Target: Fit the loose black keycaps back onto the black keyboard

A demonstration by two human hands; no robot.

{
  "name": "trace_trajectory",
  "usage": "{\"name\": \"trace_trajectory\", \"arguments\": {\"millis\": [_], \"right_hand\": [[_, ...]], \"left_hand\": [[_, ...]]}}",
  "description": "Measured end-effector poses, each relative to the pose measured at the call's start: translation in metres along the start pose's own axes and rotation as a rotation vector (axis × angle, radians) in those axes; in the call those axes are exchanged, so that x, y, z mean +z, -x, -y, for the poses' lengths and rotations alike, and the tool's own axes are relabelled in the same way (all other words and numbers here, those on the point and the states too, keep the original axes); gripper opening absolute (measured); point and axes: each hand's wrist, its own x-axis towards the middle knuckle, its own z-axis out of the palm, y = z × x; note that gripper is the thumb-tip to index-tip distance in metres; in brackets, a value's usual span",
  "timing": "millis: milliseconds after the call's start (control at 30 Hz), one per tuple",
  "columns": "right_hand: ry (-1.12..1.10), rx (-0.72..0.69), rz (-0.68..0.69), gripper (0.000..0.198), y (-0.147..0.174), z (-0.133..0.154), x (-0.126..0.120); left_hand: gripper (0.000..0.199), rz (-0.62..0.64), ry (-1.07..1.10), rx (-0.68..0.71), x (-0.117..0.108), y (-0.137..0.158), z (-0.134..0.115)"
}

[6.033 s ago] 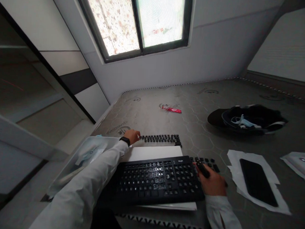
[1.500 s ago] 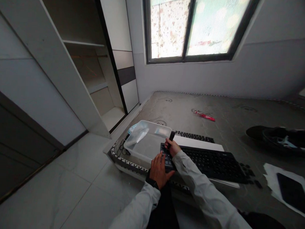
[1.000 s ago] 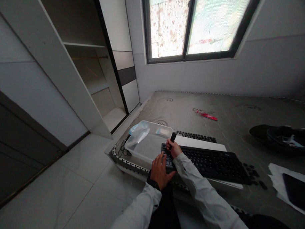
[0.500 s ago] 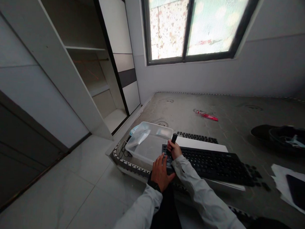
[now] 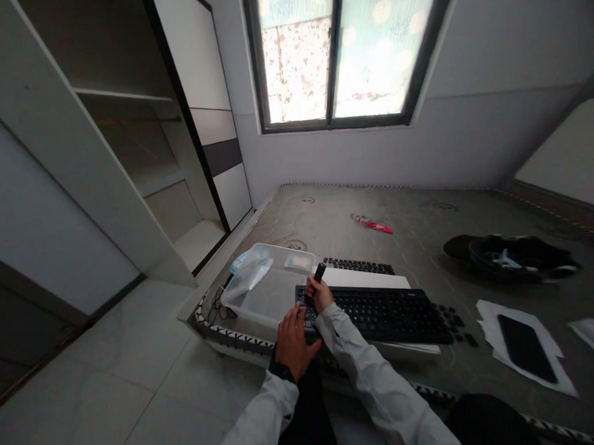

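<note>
A black keyboard (image 5: 386, 313) lies on a white board (image 5: 368, 278). My right hand (image 5: 320, 296) is closed around a short black-handled tool (image 5: 319, 270) over the keyboard's left end; the tool's lower end is hidden by the hand. My left hand (image 5: 293, 342) lies with fingers apart on the near left corner of the keyboard, holding nothing. Loose black keycaps (image 5: 358, 265) are lined up behind the board, and several more black keycaps (image 5: 453, 319) lie off its right end.
A clear plastic box (image 5: 255, 299) with bags inside stands left of the keyboard. On the grey mattress (image 5: 321, 217) lie a red packet (image 5: 377, 226), a black cap (image 5: 520, 259) and a dark phone (image 5: 526, 347) on white paper. An open wardrobe (image 5: 181, 179) stands to the left.
The camera view has turned to the right, so everything sits further left and more of the cap, phone and paper shows. Both hands stay at the keyboard's left end.
</note>
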Motion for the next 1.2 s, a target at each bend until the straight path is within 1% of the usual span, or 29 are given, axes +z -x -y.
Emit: {"name": "trace_trajectory", "arguments": {"millis": [200,333,533,633,967,1200], "right_hand": [[-0.02,-0.005,-0.031,0.043,0.001,-0.002,0.0],[-0.022,0.023,-0.026,0.043,-0.001,-0.003,-0.002],[-0.002,0.063,-0.002,0.049,-0.008,-0.001,-0.004],[0.025,0.066,0.012,0.052,-0.008,-0.001,-0.004],[0.141,0.11,0.1,0.052,-0.007,-0.007,-0.002],[0.207,0.079,0.079,0.053,-0.002,-0.011,0.001]], "left_hand": [[0.073,0.006,-0.002,-0.011,0.001,0.0,0.001],[0.072,0.022,-0.013,-0.021,0.001,0.001,-0.001],[0.074,0.01,-0.023,-0.018,0.001,0.003,-0.002],[0.075,0.007,-0.023,-0.02,0.0,0.003,-0.003],[0.074,0.03,-0.013,-0.037,-0.001,0.002,-0.003],[0.073,0.041,-0.01,-0.048,-0.003,0.002,-0.005]]}}
